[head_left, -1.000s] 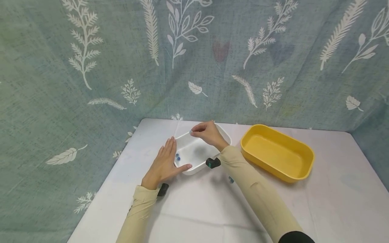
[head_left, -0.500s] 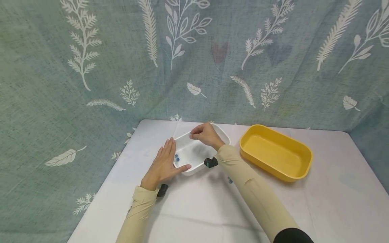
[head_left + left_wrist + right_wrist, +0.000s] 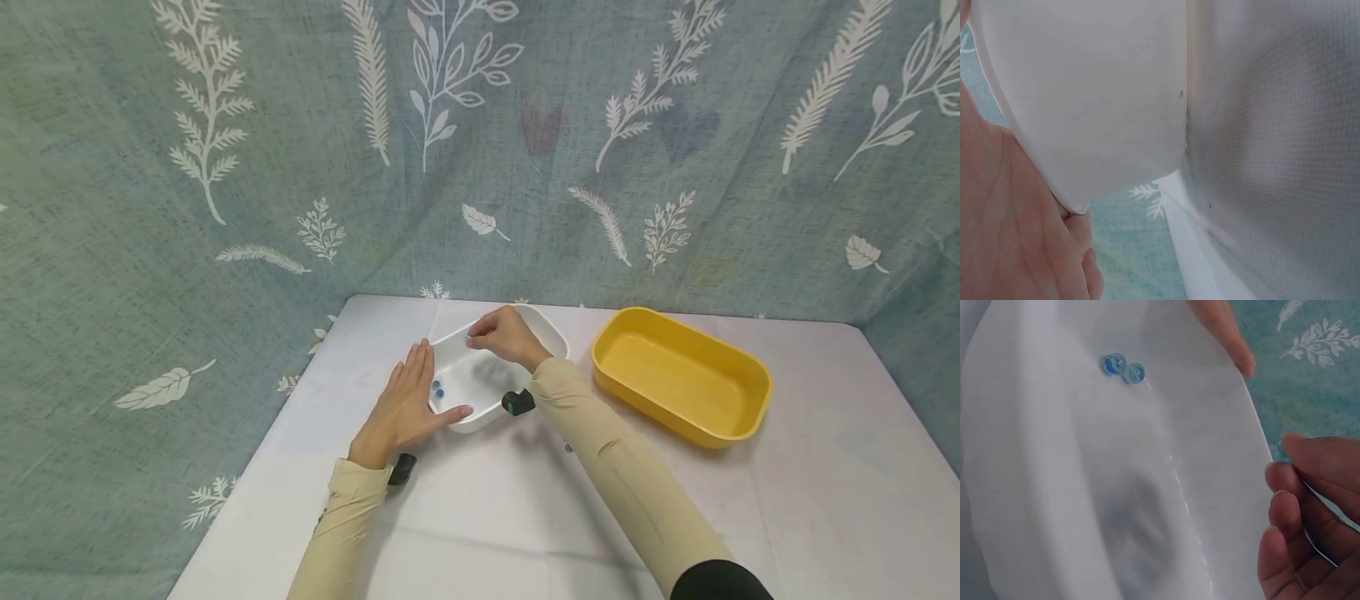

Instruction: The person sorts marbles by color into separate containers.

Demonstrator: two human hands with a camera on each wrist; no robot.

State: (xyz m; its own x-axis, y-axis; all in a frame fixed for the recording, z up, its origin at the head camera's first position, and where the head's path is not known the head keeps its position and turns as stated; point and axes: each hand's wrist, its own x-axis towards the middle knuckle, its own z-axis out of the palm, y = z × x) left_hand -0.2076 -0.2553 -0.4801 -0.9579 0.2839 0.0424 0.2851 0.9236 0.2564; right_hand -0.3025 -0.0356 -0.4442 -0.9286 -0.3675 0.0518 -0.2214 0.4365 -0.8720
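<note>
My left hand [image 3: 401, 408] lies with straight, spread fingers along the left end of a white plastic tub [image 3: 480, 385], palm against its rim. In the left wrist view that palm [image 3: 1016, 219] sits beside the tub's outer wall. Over the far side of the tub, my right hand [image 3: 510, 335] pinches a small clear-blue glass marble [image 3: 1280, 451] between thumb and forefinger, level with the rim. Two blue swirled marbles lie together on the tub's floor: a darker one [image 3: 1113, 364] and a paler one [image 3: 1134, 374].
To the right stands a yellow plastic tub [image 3: 682, 375] with nothing visible inside. A small blue marble [image 3: 568, 447] shows on the white-covered table [image 3: 480, 517], partly hidden by my right sleeve [image 3: 615, 450]. A leaf-patterned curtain [image 3: 480, 167] rises behind the table.
My right hand has dipped slightly lower at the tub's far side, still pinching the marble. My right sleeve now covers more of what lies on the table. The left hand stays put.
</note>
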